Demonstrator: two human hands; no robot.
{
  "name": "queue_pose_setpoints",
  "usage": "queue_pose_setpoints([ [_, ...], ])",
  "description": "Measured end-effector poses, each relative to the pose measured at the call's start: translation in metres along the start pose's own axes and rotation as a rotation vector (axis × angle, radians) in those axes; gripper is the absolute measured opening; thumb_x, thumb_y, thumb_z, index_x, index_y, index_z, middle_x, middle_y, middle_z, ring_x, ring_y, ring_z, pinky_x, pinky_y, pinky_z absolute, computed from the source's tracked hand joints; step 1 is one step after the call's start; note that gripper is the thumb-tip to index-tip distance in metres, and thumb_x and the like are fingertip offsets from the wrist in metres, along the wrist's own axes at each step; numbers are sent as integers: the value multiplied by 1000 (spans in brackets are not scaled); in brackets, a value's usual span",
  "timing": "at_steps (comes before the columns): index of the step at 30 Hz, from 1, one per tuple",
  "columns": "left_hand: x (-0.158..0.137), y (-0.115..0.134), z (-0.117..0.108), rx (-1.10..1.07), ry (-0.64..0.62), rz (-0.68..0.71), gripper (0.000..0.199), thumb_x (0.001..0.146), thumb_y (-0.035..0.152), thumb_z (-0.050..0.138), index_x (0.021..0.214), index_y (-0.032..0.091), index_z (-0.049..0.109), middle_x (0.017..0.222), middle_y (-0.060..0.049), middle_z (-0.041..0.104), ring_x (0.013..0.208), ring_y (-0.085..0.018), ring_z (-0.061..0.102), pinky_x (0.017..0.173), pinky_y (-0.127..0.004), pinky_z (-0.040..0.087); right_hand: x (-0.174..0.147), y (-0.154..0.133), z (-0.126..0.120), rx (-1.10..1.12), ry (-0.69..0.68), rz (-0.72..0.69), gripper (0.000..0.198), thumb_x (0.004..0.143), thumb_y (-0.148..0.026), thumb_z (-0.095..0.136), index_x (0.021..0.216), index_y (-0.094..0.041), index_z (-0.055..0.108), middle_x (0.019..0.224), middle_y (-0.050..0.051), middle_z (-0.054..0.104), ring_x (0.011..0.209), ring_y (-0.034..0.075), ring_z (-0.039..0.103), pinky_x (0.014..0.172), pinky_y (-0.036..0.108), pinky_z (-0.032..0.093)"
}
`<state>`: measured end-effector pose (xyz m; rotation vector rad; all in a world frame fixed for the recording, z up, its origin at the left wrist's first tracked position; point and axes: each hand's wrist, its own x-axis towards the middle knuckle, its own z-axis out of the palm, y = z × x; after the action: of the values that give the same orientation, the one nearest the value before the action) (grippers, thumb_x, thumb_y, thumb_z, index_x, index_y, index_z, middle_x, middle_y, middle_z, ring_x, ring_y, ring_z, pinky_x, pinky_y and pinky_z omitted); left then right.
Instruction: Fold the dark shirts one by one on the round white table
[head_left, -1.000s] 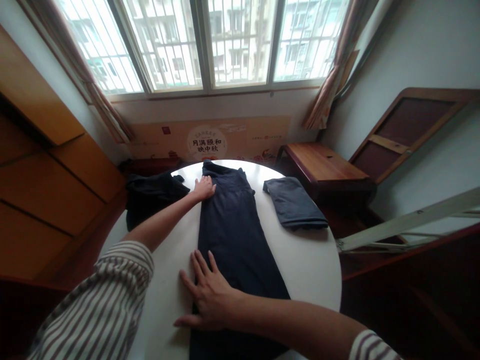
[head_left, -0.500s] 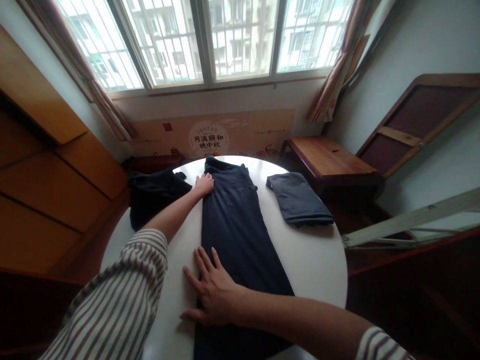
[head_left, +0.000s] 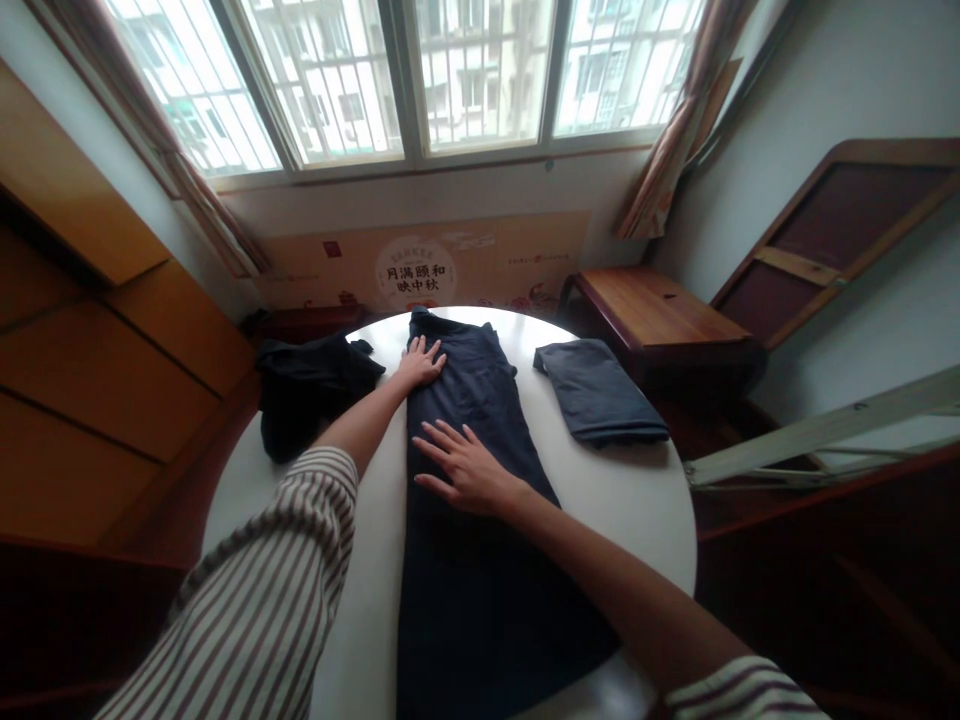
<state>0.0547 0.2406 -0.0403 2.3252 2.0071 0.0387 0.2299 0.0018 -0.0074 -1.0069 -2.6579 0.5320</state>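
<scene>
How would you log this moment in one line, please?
left hand: on navy trousers; right hand: over their middle; left: black garment; right: folded grey garment

Left arm (head_left: 371,415) outstretched, left grip (head_left: 424,364) flat; right grip (head_left: 471,472) nearer, palm down, splayed, perhaps slightly raised.

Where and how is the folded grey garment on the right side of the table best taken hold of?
Best, I think, is the near edge of the folded garment, approached from the person's side with the right hand. It lies flat, and its layers make a thicker edge there. The near right corner sits close to the rim of the white table, which may help getting underneath.
</scene>
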Motion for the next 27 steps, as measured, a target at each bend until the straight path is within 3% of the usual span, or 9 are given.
queue_pose_setpoints([
  [3, -3, 2, -2, -8, -4, 5, 70, 96, 61, 22, 158, 27, 21, 166, -8, 10, 152, -32, 7, 119, -55, 17, -2, 4, 3, 13, -68, -51, 70, 97, -66, 34, 154, -26, 32, 164, 10, 18, 151, 31, 15, 118, 62, 11],
  [6, -5, 4, -4, -15, 4, 3, 70, 97, 60, 23, 158, 27, 21, 166, -7, 11, 152, -31, 8, 119, -54, 17, -4, 3, 0, 46, -110, -67, 69, 96, -67, 37, 151, -26, 39, 162, 10, 26, 150, 30, 20, 119, 61, 9],
  [11, -4, 5, -9, -29, -46, -3, 70, 96, 59, 24, 158, 27, 18, 166, -7, 10, 152, -31, 6, 119, -56, 16, 27, 15, -22, 52, -69, -19, 51, 102, -45, 36, 141, -18, 54, 149, 8, 49, 139, 23, 43, 119, 40, 29],
  [15, -1, 5, -15, -40, -119, 1, 71, 96, 59, 24, 159, 28, 16, 166, -7, 6, 152, -32, 3, 118, -57, 14, 69, 26, -27, -117, -38, 38, 55, 102, -44, 35, 146, -13, 46, 157, 12, 37, 145, 28, 31, 119, 48, 23],
  [18, 1, 4, -16, -46, -138, 5, 71, 96, 60, 22, 159, 27, 16, 166, -8, 4, 152, -31, 2, 118, -57, 13, 80, 26, -12, -143, -54, 36, 67, 100, -54, 35, 150, -9, 38, 161, 16, 26, 149, 31, 19, 119, 53, 17],
  [21, 3, 4, -15, -51, -140, 14, 72, 96, 62, 22, 159, 27, 17, 166, -9, 3, 152, -32, 2, 119, -57, 12, 67, 16, 11, -167, -46, 25, 81, 97, -64, 36, 153, -6, 32, 162, 20, 17, 151, 32, 12, 121, 50, 11],
  [27, 2, 2, -16, -65, -130, 18, 72, 96, 62, 22, 159, 28, 16, 166, -8, 6, 152, -33, 2, 118, -59, 12, -1, -26, 32, -74, -84, -84, 94, 92, -72, 39, 156, -6, 23, 162, 23, -2, 151, 33, -3, 122, 48, 10],
])
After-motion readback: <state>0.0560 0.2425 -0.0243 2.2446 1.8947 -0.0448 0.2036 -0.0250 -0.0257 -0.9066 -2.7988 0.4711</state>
